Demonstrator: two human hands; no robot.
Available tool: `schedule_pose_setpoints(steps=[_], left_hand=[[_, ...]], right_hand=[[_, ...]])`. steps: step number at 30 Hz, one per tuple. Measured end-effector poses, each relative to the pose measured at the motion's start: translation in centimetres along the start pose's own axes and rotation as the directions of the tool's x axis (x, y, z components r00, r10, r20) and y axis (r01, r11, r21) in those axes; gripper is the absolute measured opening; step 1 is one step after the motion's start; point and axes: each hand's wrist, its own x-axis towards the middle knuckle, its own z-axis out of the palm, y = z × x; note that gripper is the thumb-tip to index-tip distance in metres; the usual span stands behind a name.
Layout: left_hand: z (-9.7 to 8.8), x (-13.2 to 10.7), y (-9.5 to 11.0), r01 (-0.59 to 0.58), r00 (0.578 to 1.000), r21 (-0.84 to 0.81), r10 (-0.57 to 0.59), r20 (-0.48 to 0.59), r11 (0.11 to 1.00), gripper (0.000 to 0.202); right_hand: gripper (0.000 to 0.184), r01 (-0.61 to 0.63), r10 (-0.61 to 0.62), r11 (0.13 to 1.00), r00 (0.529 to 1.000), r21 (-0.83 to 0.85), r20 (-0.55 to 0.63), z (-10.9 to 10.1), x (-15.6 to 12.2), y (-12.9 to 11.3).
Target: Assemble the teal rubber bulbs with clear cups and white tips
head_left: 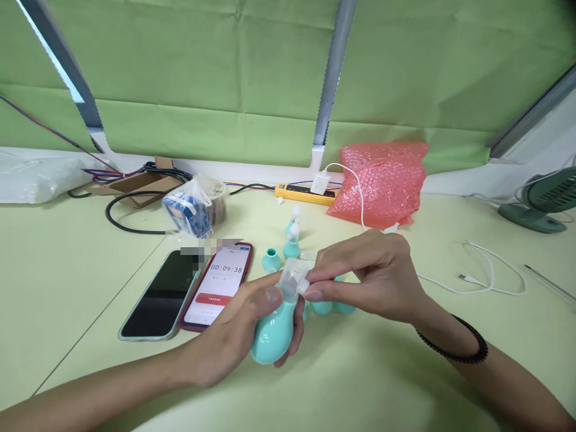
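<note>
My left hand (252,315) is wrapped round a teal squeeze bulb (272,336), tilted with its neck up and to the right. A clear plastic fitting (291,277) sits on the neck of the bulb. My right hand (369,273) pinches a small translucent plastic piece (303,286) against the side of this fitting; its far end is hidden by the fingers. Behind my hands stand an uncapped teal bulb (271,260) and teal bulbs with clear tips (291,245). Several more teal bulbs (322,306) lie partly hidden below my right hand.
To the left lie a dark phone (155,297) and a red-cased phone (216,288) showing a running timer. Farther back are a bagged blue package (189,210), a yellow power strip (297,194) and red bubble wrap (382,183). A white cable (490,282) and a green fan (540,204) are right.
</note>
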Motion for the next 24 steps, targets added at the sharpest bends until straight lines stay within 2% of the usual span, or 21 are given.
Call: schedule_pose_setpoints(steps=[2,5,7,9,11,14,17,21,24], left_hand=[[0.0,0.0,-0.1,0.016,1.000,-0.071,-0.015,0.026,0.997,0.031],[-0.1,0.0,-0.2,0.004,0.999,-0.125,0.001,0.035,0.992,0.032],[0.0,-0.1,-0.1,-0.052,0.999,-0.019,0.051,-0.014,0.998,0.033],[0.1,-0.1,-0.1,-0.144,0.984,0.193,0.161,-0.075,0.971,0.032],[0.2,-0.2,0.0,-0.217,0.955,0.399,0.279,-0.104,0.891,0.030],[0.4,-0.3,-0.1,-0.236,0.919,0.564,0.370,-0.135,0.792,0.026],[0.4,-0.3,-0.3,-0.221,0.904,0.615,0.396,-0.162,0.757,0.026],[0.3,-0.3,-0.3,-0.224,0.881,0.592,0.420,-0.216,0.774,0.027],[0.3,-0.3,-0.1,-0.218,0.884,0.589,0.413,-0.218,0.779,0.028]], right_hand=[[0.006,0.028,-0.028,1.000,1.000,0.007,0.003,0.0,0.0,0.3],[0.010,0.100,-0.103,0.994,0.992,-0.047,-0.073,0.4,-0.1,0.2],[0.011,0.133,-0.152,0.982,0.978,-0.134,-0.144,1.0,-0.3,-0.2],[0.012,0.133,-0.176,0.965,0.967,-0.226,-0.182,1.5,-0.7,-0.6],[0.013,0.109,-0.177,0.947,0.962,-0.303,-0.206,2.0,-1.0,-0.9],[0.015,0.076,-0.162,0.941,0.957,-0.329,-0.241,2.6,-1.2,-1.0],[0.014,0.067,-0.143,0.957,0.956,-0.281,-0.256,2.8,-1.2,-1.0],[0.013,0.070,-0.138,0.964,0.956,-0.258,-0.257,2.7,-1.1,-1.2],[0.013,0.077,-0.138,0.970,0.956,-0.232,-0.259,2.6,-1.1,-1.3]])
